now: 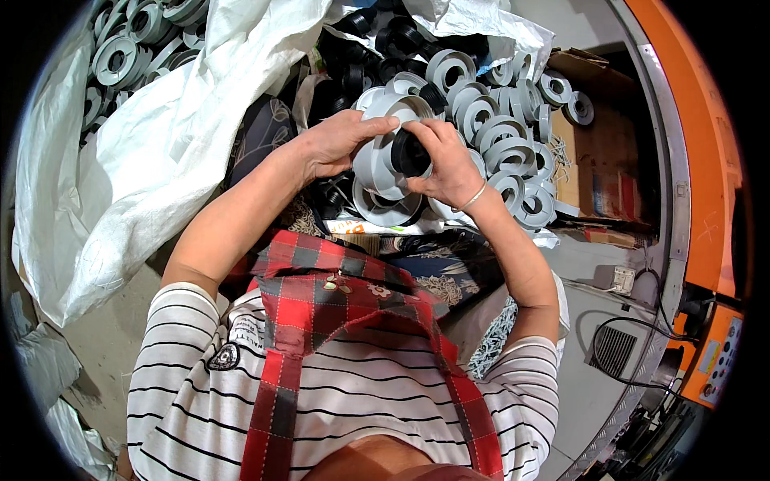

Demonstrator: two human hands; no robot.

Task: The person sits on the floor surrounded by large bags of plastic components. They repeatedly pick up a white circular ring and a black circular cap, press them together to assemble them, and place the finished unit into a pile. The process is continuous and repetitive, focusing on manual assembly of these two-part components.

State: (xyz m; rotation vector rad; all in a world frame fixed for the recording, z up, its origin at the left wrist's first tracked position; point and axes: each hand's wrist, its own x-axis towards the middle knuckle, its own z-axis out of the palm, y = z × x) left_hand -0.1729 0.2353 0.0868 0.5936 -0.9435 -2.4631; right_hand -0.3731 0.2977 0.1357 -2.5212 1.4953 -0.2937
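Observation:
My left hand (341, 143) grips the left side of a large grey plastic ring-shaped part (374, 167), its thumb over the upper edge. My right hand (451, 167) curls around a black ring (403, 152) and holds it against the grey part's right side. Whether the black ring sits inside the grey part or only touches it, I cannot tell. Just below the hands lies another grey ring (385, 210). A pile of grey flanged rings (505, 144) spreads to the right, and black rings (353, 76) are heaped beyond my hands.
A white woven sack (160, 152) drapes over the left side, with more grey rings (120, 60) behind it. At the right stand a cardboard box (601, 172) and an orange machine frame (698, 144) with a control panel (718, 361). A black cable (597, 341) loops below.

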